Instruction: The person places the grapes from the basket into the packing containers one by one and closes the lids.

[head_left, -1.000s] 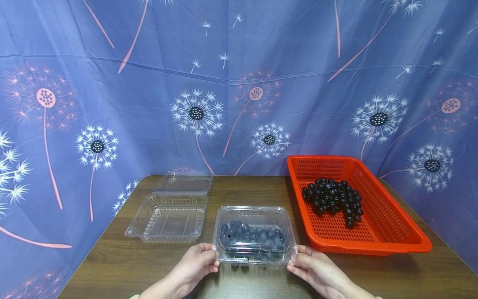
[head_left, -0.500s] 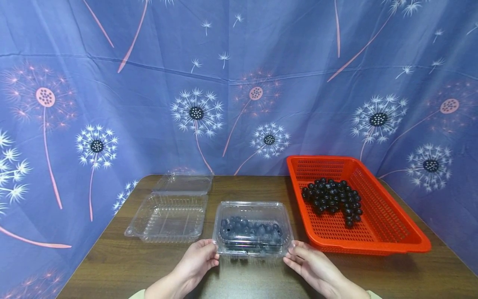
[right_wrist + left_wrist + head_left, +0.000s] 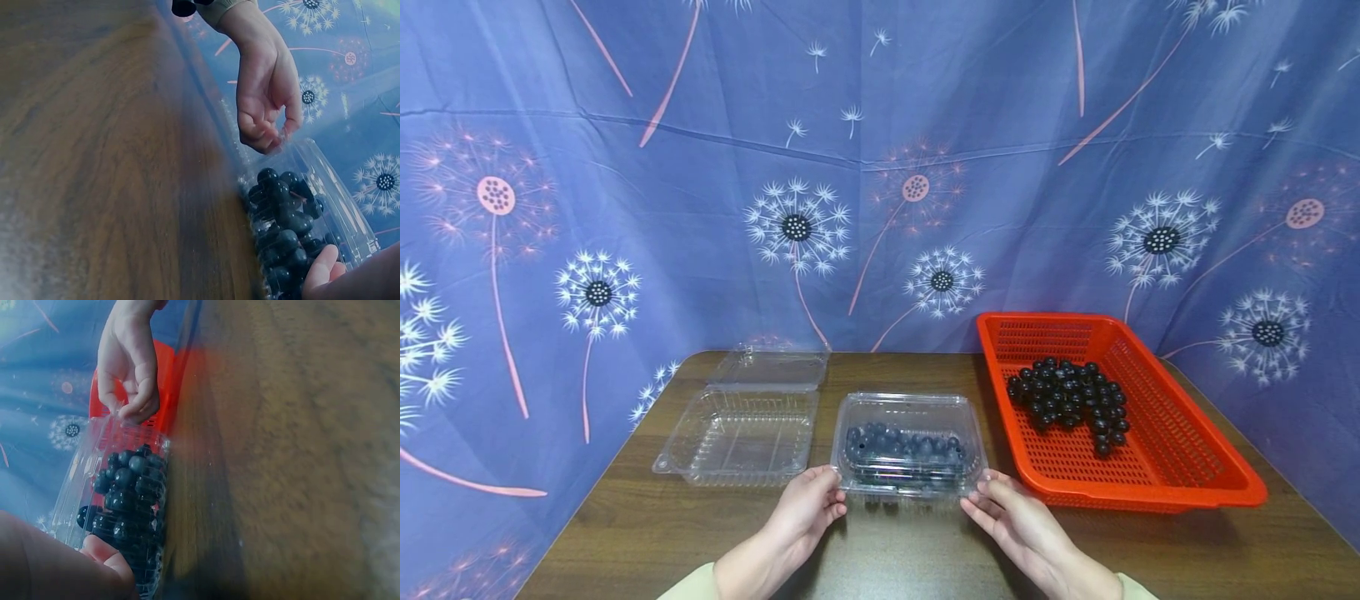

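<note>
A left hand [image 3: 803, 504] and right hand [image 3: 1018, 521] pinch the near corners of a clear, rectangular plastic box [image 3: 917, 400] of round, dark grapes [image 3: 910, 447], mid-desk [image 3: 895, 560], short of the far edge; probably light, flexible, slippery, best gripped there.

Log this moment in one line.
left hand: pinches closed clamshell, near left corner | right hand: pinches near right corner | closed clamshell: dark grapes inside | open clamshell: at left | red basket: grape bunch inside

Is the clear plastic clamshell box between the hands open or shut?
Shut: the clear plastic box has its domed lid down over round, dark fruit. Whether latched: cannot tell.
</note>
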The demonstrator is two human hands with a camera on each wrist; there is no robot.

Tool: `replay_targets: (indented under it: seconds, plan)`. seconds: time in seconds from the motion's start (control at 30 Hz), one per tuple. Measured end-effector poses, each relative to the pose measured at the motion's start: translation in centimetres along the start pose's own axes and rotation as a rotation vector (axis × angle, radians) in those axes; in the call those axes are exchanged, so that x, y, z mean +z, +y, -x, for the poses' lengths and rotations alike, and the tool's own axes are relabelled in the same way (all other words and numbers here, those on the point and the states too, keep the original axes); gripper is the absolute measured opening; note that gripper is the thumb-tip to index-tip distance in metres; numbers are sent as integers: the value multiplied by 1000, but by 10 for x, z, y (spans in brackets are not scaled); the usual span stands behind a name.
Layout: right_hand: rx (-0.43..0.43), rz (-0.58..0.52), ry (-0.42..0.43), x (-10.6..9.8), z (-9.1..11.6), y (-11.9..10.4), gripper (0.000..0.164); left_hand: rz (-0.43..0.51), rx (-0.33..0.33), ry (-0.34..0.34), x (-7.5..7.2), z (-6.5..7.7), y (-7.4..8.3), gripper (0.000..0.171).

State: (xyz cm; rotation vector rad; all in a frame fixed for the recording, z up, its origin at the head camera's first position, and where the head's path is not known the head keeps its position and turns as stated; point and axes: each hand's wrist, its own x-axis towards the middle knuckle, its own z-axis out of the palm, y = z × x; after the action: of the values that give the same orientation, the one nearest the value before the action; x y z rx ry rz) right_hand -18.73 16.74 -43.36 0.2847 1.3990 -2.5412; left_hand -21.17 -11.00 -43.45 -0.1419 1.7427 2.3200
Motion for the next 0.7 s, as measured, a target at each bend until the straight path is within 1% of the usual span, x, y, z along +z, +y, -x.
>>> replay_targets:
  seconds: [0.13,0.23,0.4,0.47,0.6,0.7]
  plan:
    - [-18,-27,22,3,-4,1,17,30,3,9,3,-4,0,9]
    - [-29,-53,58,5,-7,1,16,53,-7,16,5,-5,1,4]
    - [-61,-97,111,8,-13,3,14,89,-15,19,9,-6,2,3]
    - [-72,-110,110,7,-14,4,14,101,-13,23,11,-6,2,1]
    - [-89,-129,100,8,-17,5,16,131,-3,29,14,-8,1,7]
    - [-94,-139,94,9,-19,5,17,151,3,34,17,-9,1,5]
